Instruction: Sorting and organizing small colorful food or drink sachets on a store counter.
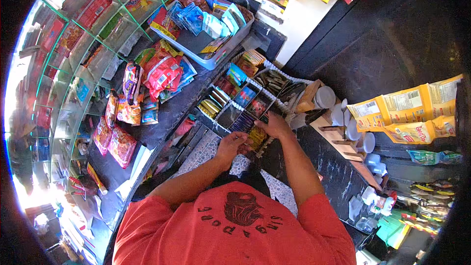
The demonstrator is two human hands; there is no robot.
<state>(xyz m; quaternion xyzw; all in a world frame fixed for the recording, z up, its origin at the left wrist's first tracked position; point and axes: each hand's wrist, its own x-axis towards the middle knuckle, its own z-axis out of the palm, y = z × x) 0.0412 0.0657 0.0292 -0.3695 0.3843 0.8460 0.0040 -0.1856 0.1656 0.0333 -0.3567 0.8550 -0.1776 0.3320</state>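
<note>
A divided organizer (236,105) with white woven edges stands before me, its compartments holding packets of several colours. My left hand (232,147) is at its near edge, fingers bent beside a row of yellow sachets (257,136). Whether the fingers pinch a sachet is not clear. On the other side of that row, my right hand (275,124) reaches in from the right with its fingertips down among the packets. Purple sachets (241,122) fill the compartment just beyond the yellow ones. What lies under the right fingers is hidden.
A light blue tub (206,57) of sachets sits beyond the organizer. Snack packs (162,71) lie on the dark counter at left, beside a glass-fronted shelf (73,66). Lidded jars (324,97) and a wooden rack (340,140) stand right; yellow packet strips (408,106) hang there.
</note>
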